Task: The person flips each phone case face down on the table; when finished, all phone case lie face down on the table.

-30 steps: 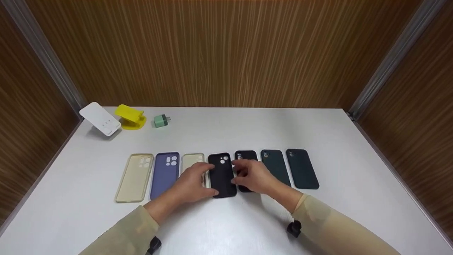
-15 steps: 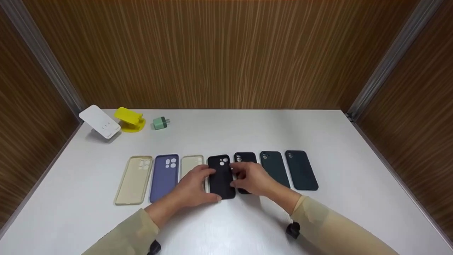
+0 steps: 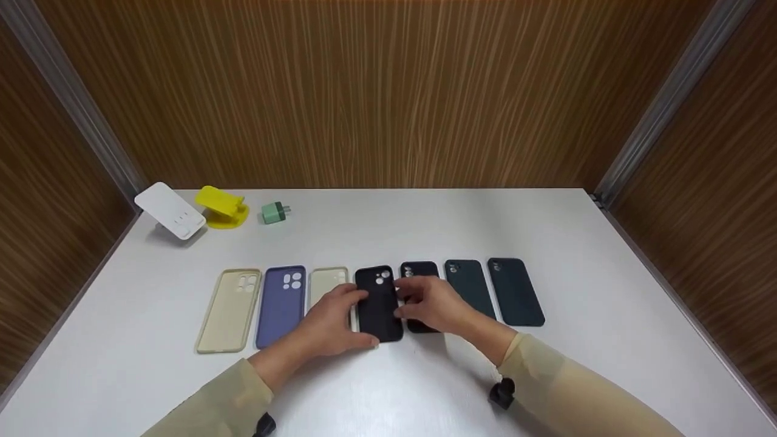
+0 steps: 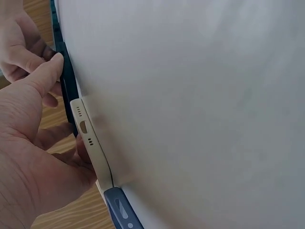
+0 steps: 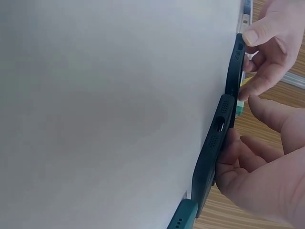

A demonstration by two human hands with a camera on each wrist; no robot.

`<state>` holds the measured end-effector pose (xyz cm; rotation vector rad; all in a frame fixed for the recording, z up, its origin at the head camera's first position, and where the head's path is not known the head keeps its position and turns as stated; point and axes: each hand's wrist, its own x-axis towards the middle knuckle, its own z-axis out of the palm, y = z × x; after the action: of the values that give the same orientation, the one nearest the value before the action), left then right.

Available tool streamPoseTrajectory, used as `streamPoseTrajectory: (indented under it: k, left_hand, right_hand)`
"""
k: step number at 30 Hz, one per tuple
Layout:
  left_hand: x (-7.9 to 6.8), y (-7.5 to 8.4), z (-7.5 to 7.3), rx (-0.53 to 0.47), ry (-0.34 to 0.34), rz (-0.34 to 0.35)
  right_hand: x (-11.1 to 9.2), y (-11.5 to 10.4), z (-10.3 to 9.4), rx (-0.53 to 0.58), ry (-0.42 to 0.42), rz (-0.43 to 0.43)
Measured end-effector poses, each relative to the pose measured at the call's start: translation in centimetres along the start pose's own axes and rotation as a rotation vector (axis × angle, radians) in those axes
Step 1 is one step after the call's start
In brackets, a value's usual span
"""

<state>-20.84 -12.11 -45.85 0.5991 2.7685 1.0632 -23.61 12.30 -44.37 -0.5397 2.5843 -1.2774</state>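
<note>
A black phone case lies mid-row with its two camera holes at the far end. On its left, my left hand holds it, thumb at the near edge and forefinger at the left edge. My right hand has thumb and forefinger at its right edge, partly covering another black case. Under the left palm is a cream case, half hidden; its port end shows in the left wrist view. In the right wrist view, the right fingers curl over the neighbouring black case.
A pale yellow case and a purple case continue the row leftward; two dark green cases continue it rightward. Behind stand a white stand, a yellow phone stand and a green plug adapter. Wood-grain panels enclose the table.
My left thumb has slid slightly nearer and to the right along the black case's near edge. The row of cases looks unchanged; the head view has shifted a little.
</note>
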Motion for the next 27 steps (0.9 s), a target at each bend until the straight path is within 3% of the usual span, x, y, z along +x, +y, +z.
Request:
streamPoseTrajectory:
  k: [12, 19, 27]
  left_hand:
    - [0.3, 0.7, -0.7, -0.013, -0.035, -0.019]
    - [0.4, 0.9, -0.8, 0.010, -0.038, -0.007]
    - [0.5, 1.9, -0.8, 0.031, -0.032, 0.072]
  right_hand:
    - [-0.2, 0.4, -0.1, 0.461, 0.069, 0.102]
    - [0.1, 0.7, 0.1, 0.468, 0.089, 0.208]
    - [0.1, 0.7, 0.1, 0.465, 0.079, 0.212]
